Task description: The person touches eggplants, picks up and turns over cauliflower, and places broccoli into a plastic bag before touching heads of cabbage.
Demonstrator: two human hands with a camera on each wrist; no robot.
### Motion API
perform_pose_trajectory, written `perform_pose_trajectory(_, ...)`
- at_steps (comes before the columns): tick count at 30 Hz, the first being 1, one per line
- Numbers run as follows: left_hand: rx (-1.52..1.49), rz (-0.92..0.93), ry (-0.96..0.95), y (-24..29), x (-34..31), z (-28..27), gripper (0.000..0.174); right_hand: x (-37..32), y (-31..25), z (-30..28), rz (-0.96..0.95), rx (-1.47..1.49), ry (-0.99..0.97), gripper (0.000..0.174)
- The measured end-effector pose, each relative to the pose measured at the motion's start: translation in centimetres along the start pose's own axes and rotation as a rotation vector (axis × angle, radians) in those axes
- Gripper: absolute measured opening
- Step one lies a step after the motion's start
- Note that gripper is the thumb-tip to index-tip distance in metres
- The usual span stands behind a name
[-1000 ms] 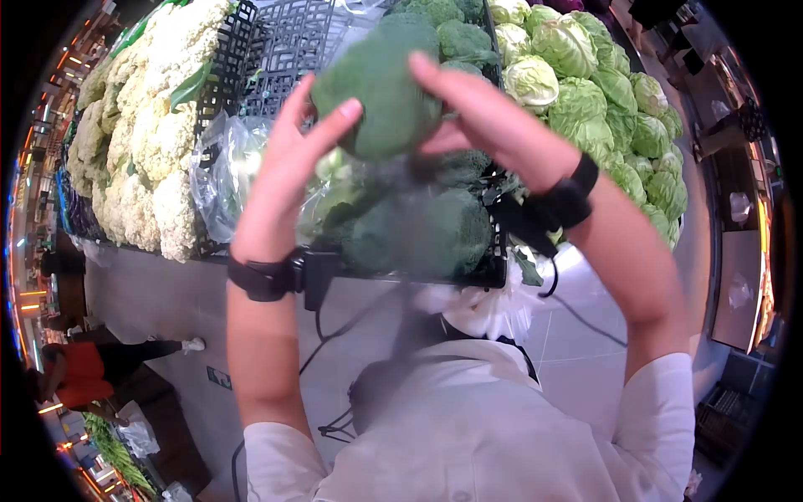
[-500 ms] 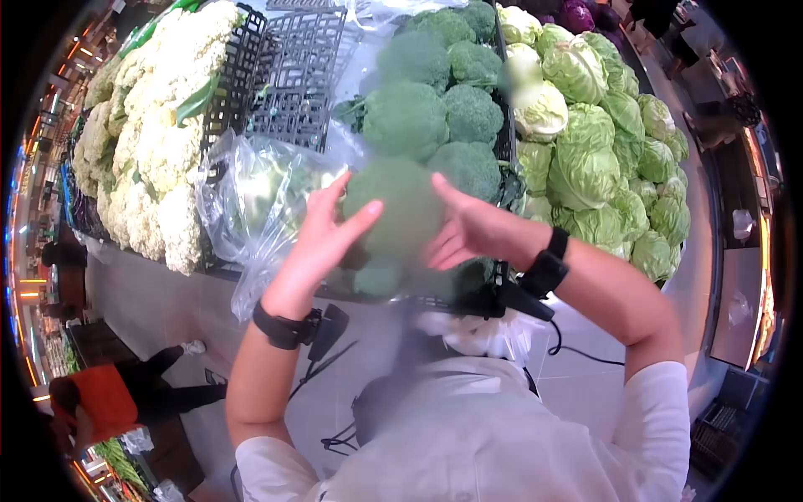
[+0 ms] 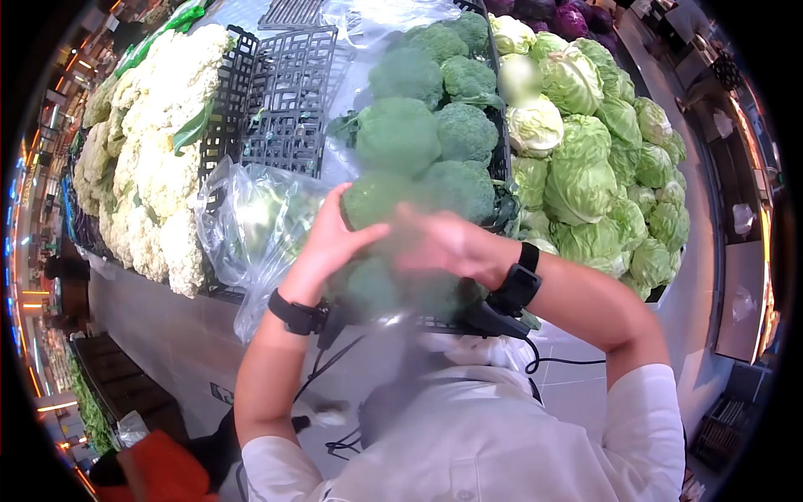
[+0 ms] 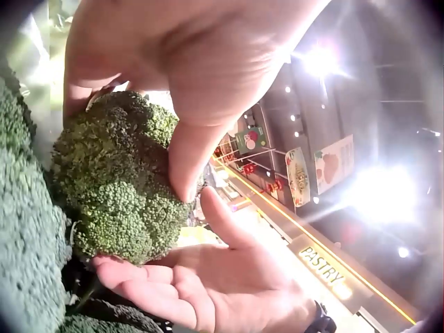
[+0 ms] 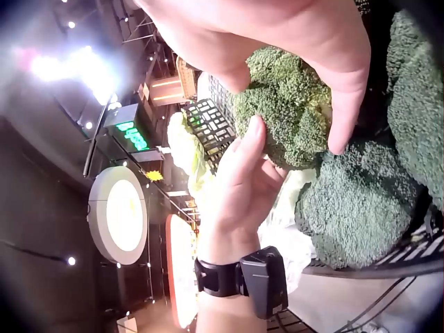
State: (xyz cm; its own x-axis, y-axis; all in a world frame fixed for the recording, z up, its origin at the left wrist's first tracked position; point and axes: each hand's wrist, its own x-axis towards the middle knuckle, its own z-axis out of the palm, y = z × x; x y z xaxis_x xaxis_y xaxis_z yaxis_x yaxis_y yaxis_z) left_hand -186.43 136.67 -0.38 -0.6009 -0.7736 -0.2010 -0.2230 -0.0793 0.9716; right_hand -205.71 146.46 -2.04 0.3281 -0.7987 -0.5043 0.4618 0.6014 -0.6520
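Note:
Both hands hold one green broccoli head (image 4: 118, 180) between them, low over the near end of a row of broccoli. From one side, my left hand (image 3: 330, 243) grips it, thumb (image 4: 187, 163) pressed along the florets. My right hand (image 3: 452, 247) holds the other side, its fingers (image 4: 149, 284) against the florets' edge in the left wrist view. A blurry patch in the head view hides part of the held head. Another broccoli head (image 5: 361, 205) lies close by in the right wrist view.
Cauliflowers (image 3: 159, 159) are heaped at left, beside a black plastic crate (image 3: 284, 100). A clear plastic bag (image 3: 263, 217) with pale green contents lies left of my left hand. Green cabbages (image 3: 585, 167) pile up at right. Someone in orange (image 3: 167, 468) is at lower left.
Both hands have brought the broccoli head down and closer to my body. My right hand has turned inward over it. The person in orange has moved lower in the view.

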Motion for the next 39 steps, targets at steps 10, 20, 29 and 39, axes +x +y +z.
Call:
perform_pose_trajectory(10, 0.196, 0.054, -0.066, -2.5, 0.7, -1.5, 0.092, 2.7, 1.8, -0.9, -0.044, -0.103, 0.113, 0.076)
perform_pose_trajectory(20, 0.667, 0.144, 0.036, 0.5, -0.2, 0.4, 0.095, 3.8, 5.9, -2.2, -0.457, -0.512, 0.256, 0.093)
perform_pose_trajectory(29, 0.841, 0.271, 0.083, 1.6, -1.3, -0.3, 0.09, -3.7, -1.7, -1.0, -0.391, -0.533, 0.218, 0.075)
perform_pose_trajectory(39, 1.093, 0.499, -0.128, 6.4, 1.3, 6.6, 0.051, 1.6, -2.8, -9.1, -0.594, -1.996, 0.467, 0.077)
